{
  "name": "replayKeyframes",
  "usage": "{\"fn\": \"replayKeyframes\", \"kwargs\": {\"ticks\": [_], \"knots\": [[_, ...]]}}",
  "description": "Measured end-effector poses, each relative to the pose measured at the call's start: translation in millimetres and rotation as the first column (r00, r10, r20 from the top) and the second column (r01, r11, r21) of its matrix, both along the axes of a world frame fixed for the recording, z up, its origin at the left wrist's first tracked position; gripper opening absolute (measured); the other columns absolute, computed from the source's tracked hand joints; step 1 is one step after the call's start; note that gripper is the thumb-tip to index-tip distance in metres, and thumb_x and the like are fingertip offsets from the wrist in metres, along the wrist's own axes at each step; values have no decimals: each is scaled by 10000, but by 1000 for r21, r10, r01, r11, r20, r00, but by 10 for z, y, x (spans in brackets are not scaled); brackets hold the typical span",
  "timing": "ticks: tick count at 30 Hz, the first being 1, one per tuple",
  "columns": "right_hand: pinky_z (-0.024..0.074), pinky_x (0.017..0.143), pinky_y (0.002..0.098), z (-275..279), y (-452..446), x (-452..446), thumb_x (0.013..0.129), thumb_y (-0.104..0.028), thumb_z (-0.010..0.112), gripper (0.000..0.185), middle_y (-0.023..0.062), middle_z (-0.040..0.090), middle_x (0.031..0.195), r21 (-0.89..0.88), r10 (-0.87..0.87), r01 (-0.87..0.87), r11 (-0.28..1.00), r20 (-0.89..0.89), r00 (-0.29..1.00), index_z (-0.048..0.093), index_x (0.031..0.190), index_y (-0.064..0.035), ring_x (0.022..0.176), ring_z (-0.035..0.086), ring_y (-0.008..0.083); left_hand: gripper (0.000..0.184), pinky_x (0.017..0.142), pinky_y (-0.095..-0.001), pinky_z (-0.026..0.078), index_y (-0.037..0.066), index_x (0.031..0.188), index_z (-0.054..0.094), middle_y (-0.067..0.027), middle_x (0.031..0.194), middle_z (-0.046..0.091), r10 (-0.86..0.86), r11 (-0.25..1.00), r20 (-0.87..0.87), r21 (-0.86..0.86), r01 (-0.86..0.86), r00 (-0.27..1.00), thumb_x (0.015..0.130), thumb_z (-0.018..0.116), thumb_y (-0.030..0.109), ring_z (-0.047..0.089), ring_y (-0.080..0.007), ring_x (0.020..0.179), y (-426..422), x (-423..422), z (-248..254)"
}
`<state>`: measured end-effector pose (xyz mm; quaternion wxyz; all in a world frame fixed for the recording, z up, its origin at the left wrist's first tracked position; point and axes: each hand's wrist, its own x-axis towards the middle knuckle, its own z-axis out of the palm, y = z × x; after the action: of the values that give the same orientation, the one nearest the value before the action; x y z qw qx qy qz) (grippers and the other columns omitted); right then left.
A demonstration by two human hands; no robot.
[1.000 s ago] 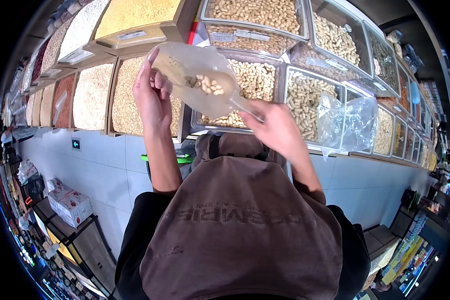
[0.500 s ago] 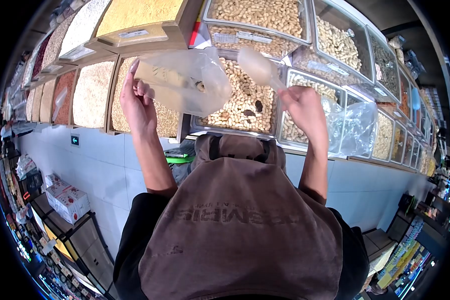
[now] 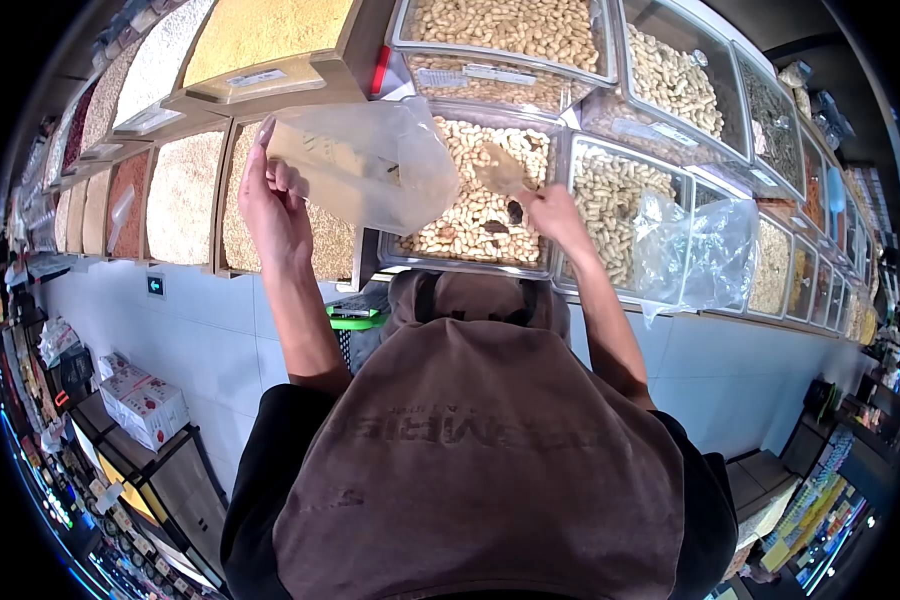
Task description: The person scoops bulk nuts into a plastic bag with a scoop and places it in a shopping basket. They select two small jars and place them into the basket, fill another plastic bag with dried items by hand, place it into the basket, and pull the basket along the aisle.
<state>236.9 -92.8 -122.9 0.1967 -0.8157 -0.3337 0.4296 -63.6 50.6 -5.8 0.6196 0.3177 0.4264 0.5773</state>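
My left hand (image 3: 278, 205) is closed on the edge of a translucent plastic bag (image 3: 400, 185), which hangs spread out to the right over the bin's left side. My right hand (image 3: 555, 215) grips the handle of a clear plastic scoop (image 3: 500, 172). The scoop's head lies at the surface of the pale, peanut-like nuts (image 3: 460, 215) in the bin in front of me. A few dark pieces (image 3: 495, 228) lie among these nuts. How many nuts, if any, are inside the scoop or bag I cannot tell.
Another bin of peanuts (image 3: 610, 190) adjoins on the right, with a crumpled clear bag (image 3: 695, 250) over its front edge. A raised bin of nuts (image 3: 505, 30) stands behind. Grain bins (image 3: 185, 195) line the left. A green-edged basket (image 3: 358, 320) is below.
My right hand has moved left and slightly down, bringing the scoop from above the bin's right back edge down to the nuts. My left hand and its bag have hardly moved.
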Motion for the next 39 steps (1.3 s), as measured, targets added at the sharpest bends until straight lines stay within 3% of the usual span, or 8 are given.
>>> {"fn": "replayKeyframes", "kwargs": {"ticks": [3, 4, 5, 8, 16, 22, 31, 39], "knots": [[489, 664, 427, -329, 65, -120, 938, -343, 646, 478, 199, 635, 626, 33, -77, 80, 996, -67, 995, 679, 764, 101, 592, 633, 287, 386, 456, -200, 228, 22, 1363, 568, 81, 645, 300, 4, 1000, -17, 3, -4, 1000, 1047, 510, 235, 249, -24, 525, 45, 34, 5], [450, 519, 393, -414, 64, -151, 961, -345, 626, 467, 136, 607, 588, 55, -119, 128, 990, -145, 982, 656, 741, 66, 484, 558, 226, 386, 459, -200, 226, 25, 1364, 569, 81, 643, 295, -2, 1000, -14, 0, 2, 1000, 1049, 507, 238, 247, -26, 527, 46, 25, 6], [450, 519, 393, -490, 33, -158, 961, -345, 626, 467, 136, 607, 588, 52, -118, 127, 991, -147, 982, 656, 741, 66, 484, 558, 226, 386, 459, -200, 226, 25, 1364, 569, 81, 643, 295, -1, 1000, -15, -3, 1, 1000, 1049, 507, 238, 247, -26, 527, 32, 19, 8], [185, 340, 265, -557, -12, -200, 1003, -309, 569, 331, 2, 503, 575, -32, -344, 416, 909, -621, 705, 588, 861, -11, 365, 345, 70, 389, 461, -201, 224, 21, 1365, 567, 78, 642, 293, -6, 1000, -57, 6, 7, 998, 1051, 502, 242, 246, -29, 531, 7, 47, 6], [349, 441, 316, -731, -57, -390, 978, -383, 625, 512, 34, 553, 547, 97, -301, 362, 927, -385, 873, 595, 623, -15, 419, 431, 117, 426, 463, -205, 237, 15, 1407, 521, 72, 645, 305, -8, 1000, -54, 24, 9, 998, 1067, 463, 264, 261, -33, 531, -71, -3, -5], [207, 354, 242, -484, -353, -423, 1005, -302, 587, 335, 21, 538, 589, 114, -317, 443, 889, -546, 776, 612, 835, -15, 378, 365, 66, 419, 459, -202, 243, 22, 1409, 518, 66, 652, 333, -38, 999, -38, 32, 39, 999, 1076, 430, 260, 282, -33, 523, -224, -57, 8], [211, 348, 218, 371, -832, -280, 999, -295, 594, 330, 20, 562, 583, 162, -312, 483, 860, -582, 751, 657, 882, 7, 360, 353, 52, 420, 452, -194, 247, 30, 1416, 509, 71, 663, 336, -94, 994, -74, 50, 98, 993, 1075, 425, 260, 288, -29, 517, -294, -82, -12], [217, 371, 203, 1304, -732, -419, 999, -239, 597, 294, 26, 580, 595, 367, -101, 386, 847, -601, 793, 685, 916, 29, 373, 347, 33, 430, 445, -184, 249, 12, 1406, 514, 71, 661, 356, -253, 964, -65, 69, 258, 965, 1068, 460, 273, 320, -14, 521, -408, 160, 37]]}}
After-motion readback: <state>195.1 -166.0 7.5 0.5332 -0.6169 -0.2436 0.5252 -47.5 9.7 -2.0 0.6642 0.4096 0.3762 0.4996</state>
